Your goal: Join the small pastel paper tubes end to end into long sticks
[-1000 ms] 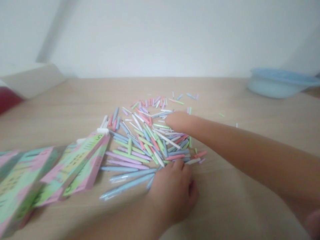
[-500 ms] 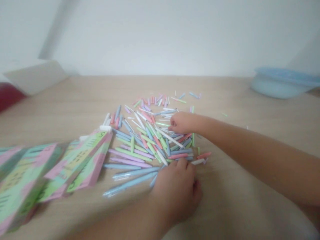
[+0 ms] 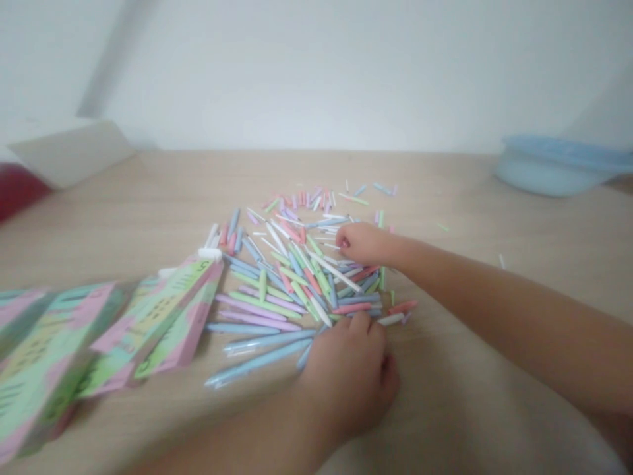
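A loose heap of pastel pen barrels and thin pen parts (image 3: pixel 291 277) in blue, pink, green, lilac and white covers the middle of the wooden table (image 3: pixel 469 349). My right hand (image 3: pixel 363 243) reaches in from the right, fingers curled over the far side of the heap, with a small pinkish spot at the fingertips that I cannot identify. My left hand (image 3: pixel 349 376) rests at the near edge, its fingers curled against long blue pens (image 3: pixel 260 359). Whether either hand holds anything is hidden.
Several pink-and-green printed cardboard boxes (image 3: pixel 153 323) lie tilted at the left, touching the heap's edge. A pale blue plastic bowl (image 3: pixel 556 168) stands at the back right. A white box (image 3: pixel 72 152) and a red object (image 3: pixel 20 188) sit at the back left, before a white wall.
My right hand has drawn back slightly and its fingers have curled inward over the heap. My left hand has barely shifted, and the view has moved slightly.
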Available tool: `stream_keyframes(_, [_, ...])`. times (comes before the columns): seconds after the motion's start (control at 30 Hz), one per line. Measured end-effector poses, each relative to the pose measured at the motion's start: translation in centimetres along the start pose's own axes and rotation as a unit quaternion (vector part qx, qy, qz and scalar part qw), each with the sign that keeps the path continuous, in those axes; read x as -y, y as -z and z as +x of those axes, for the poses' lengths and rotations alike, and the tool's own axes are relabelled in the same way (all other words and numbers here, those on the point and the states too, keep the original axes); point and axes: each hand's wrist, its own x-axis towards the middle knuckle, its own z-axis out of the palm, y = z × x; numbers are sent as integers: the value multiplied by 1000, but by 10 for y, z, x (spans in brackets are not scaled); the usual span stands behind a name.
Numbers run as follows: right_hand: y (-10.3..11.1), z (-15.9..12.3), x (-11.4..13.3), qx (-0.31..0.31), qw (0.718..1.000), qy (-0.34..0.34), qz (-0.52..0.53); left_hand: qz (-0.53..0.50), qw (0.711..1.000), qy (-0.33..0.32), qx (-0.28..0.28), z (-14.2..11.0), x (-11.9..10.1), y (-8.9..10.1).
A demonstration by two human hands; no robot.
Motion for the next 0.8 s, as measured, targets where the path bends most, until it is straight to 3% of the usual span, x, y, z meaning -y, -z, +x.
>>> stream_keyframes(0.53, [9, 3, 8, 58, 997, 32, -39, -3, 1000, -4, -5, -1, 0, 1])
stream_keyframes(0.8, [8, 4, -3, 28, 999, 44, 4, -1, 1000, -12, -10, 0, -1, 1])
